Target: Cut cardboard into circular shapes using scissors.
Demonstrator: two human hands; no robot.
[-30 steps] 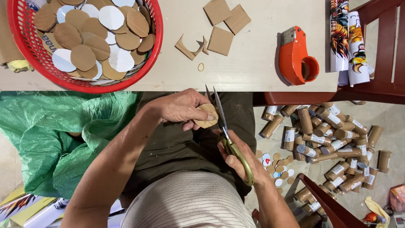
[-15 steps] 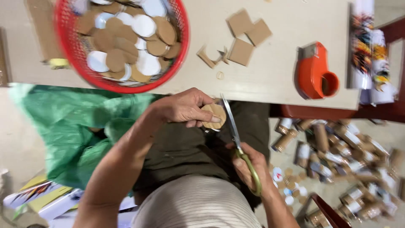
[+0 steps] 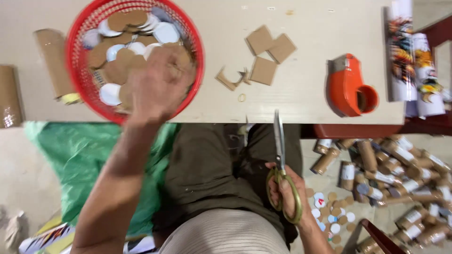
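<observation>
Red basket (image 3: 75,33) under outstretched left hand (image 3: 157,84)

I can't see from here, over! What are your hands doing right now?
Left hand over the red basket of cardboard discs. Right hand holds closed scissors, blades up. Nothing blocking.

Setting: small craft workshop, shown by a pale bench (image 3: 306,101) carrying a red basket (image 3: 195,89) of cut cardboard discs, square cardboard offcuts (image 3: 263,70) and an orange tape dispenser (image 3: 346,89), with cardboard tubes (image 3: 391,174) heaped on the floor.
</observation>
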